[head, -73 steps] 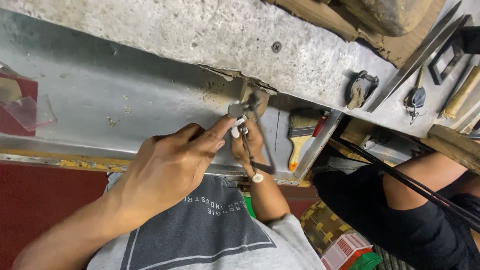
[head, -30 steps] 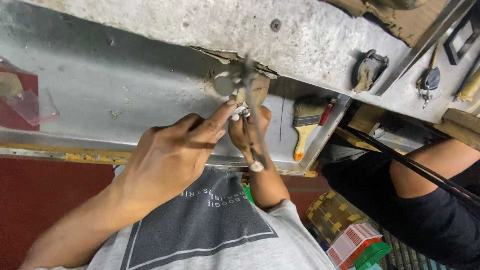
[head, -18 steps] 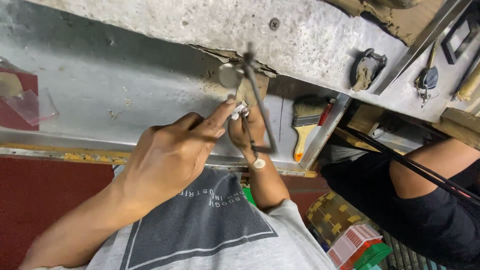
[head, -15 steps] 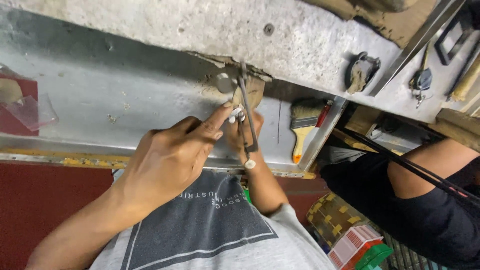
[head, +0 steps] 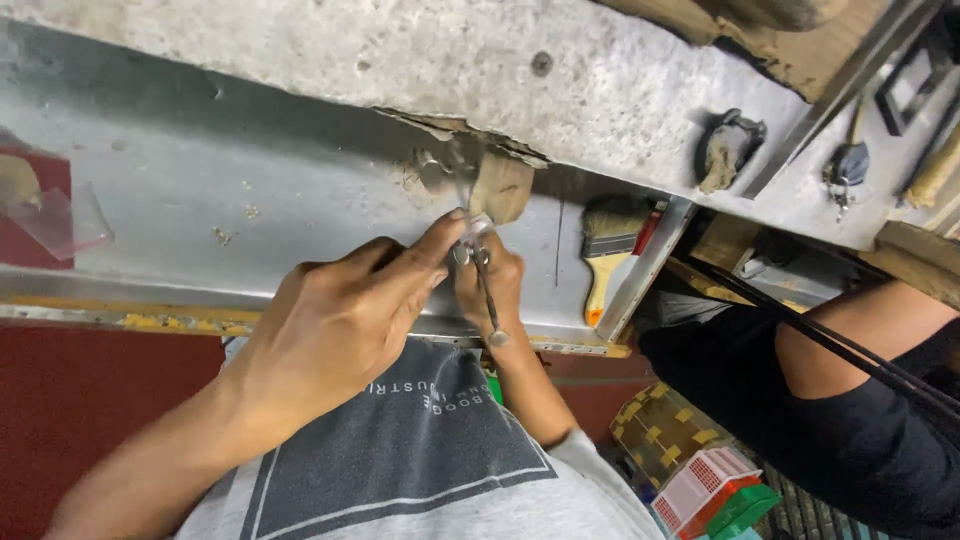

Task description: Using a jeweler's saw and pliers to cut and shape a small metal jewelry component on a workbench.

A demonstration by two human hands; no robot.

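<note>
My left hand [head: 340,320] reaches in from the lower left, thumb and forefinger pinched on a small shiny metal piece [head: 468,238]. Just behind it, my right hand [head: 492,285] grips a thin metal tool [head: 487,300] whose rounded end points down toward my grey shirt. Both hands meet just below a worn wooden peg [head: 502,186] that juts from the chipped edge of the grey workbench [head: 300,170]. My fingers hide the tip of the tool and most of the metal piece.
A paintbrush [head: 610,250] with a yellow handle lies right of the hands. A dark clamp-like tool [head: 725,150] and other hand tools [head: 848,165] rest on the bench top. A red tray [head: 35,200] sits far left. Another person's arm [head: 860,340] in black is at right, above coloured boxes [head: 710,485].
The thin tool, earlier angled up against the wooden peg, now hangs down from my right hand. Both hands sit slightly lower under the peg; the pinch on the metal piece holds.
</note>
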